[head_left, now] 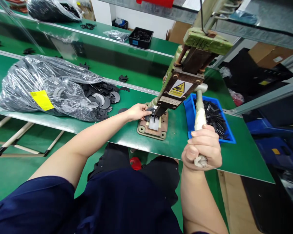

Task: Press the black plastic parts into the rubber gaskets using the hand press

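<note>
My right hand (203, 149) is wrapped around the taped lever handle (200, 113) of a green hand press (175, 83). With closed fingers, my left hand (139, 112) pinches a dark curved plastic piece (148, 114) at the press base. The press head comes down close over that piece, and part of it is hidden there. Under it, a light metal plate (154, 123) lies on the brown base (152, 132). A yellow warning label (180, 87) is on the front of the press head.
To the left, a clear plastic bag (46, 87) spills several dark curved pieces (104, 97) onto the green table (127, 136). A blue bin (189, 118) of small black parts stands right of the press. Behind, a black bin (141, 38) sits on another green surface. A metal shelf (256, 26) overhangs the right side.
</note>
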Tool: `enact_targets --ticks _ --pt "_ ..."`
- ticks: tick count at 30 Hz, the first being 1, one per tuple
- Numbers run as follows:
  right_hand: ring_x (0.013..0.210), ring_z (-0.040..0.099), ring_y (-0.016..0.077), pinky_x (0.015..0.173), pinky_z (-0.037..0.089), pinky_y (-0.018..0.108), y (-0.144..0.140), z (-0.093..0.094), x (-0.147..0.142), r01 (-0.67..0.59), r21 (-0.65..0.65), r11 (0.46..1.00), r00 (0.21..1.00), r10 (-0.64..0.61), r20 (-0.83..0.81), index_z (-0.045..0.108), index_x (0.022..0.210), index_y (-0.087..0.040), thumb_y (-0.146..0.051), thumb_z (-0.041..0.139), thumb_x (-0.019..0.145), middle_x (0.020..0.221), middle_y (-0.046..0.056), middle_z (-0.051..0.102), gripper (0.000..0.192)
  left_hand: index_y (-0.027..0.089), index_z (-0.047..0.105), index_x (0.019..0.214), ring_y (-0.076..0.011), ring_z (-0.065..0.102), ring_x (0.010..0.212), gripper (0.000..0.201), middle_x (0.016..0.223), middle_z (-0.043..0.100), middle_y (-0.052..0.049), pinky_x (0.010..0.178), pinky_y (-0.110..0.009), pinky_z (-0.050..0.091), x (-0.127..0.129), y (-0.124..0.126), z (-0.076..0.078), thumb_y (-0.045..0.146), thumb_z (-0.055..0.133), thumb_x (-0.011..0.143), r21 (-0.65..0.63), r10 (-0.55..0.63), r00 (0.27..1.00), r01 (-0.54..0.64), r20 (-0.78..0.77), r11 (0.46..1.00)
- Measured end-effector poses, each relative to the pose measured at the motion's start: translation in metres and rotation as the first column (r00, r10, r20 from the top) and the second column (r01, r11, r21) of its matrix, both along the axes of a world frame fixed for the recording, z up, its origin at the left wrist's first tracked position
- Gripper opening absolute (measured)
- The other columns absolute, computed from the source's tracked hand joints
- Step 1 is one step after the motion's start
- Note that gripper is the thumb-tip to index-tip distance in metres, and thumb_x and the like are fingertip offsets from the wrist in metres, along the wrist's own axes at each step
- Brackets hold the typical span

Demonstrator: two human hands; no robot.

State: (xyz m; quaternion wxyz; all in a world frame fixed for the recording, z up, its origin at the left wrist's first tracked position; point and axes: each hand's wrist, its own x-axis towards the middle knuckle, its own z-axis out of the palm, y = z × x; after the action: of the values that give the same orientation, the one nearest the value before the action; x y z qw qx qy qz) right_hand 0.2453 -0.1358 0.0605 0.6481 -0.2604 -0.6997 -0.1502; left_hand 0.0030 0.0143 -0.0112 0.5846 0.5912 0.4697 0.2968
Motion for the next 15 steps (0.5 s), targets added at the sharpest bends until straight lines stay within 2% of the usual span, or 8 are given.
enact_targets --ticks 6,15 --pt "0.079 0.072 0.0141 0.097 0.062 0.052 -0.002 0.000 0.000 -0.002 -0.020 1.000 1.000 0.001 -0.008 0.051 0.072 -0.023 -0.031 0.066 0.093 0.068 -0.006 0.064 0.027 0.019 0.050 0.072 -0.0097 0.064 0.051 0.046 0.062 0.062 0.002 0.050 -0.020 0.052 -0.001 0.002 0.002 0.037 0.089 0.087 -0.013 -0.013 1.000 0.013 -0.019 1.000" --pt "0.075 0.071 0.0146 0.094 0.062 0.053 -0.002 -0.002 0.000 0.004 -0.012 1.000 1.000 -0.005 -0.030 0.049 0.069 -0.023 -0.033 0.067 0.092 0.065 -0.006 0.062 0.032 0.018 0.059 0.078 -0.0126 0.068 0.052 0.040 0.062 0.067 -0.001 0.052 -0.020 0.056 0.002 0.014 0.010 0.039 0.092 0.084 -0.221 -0.071 0.990 0.044 -0.119 0.974"
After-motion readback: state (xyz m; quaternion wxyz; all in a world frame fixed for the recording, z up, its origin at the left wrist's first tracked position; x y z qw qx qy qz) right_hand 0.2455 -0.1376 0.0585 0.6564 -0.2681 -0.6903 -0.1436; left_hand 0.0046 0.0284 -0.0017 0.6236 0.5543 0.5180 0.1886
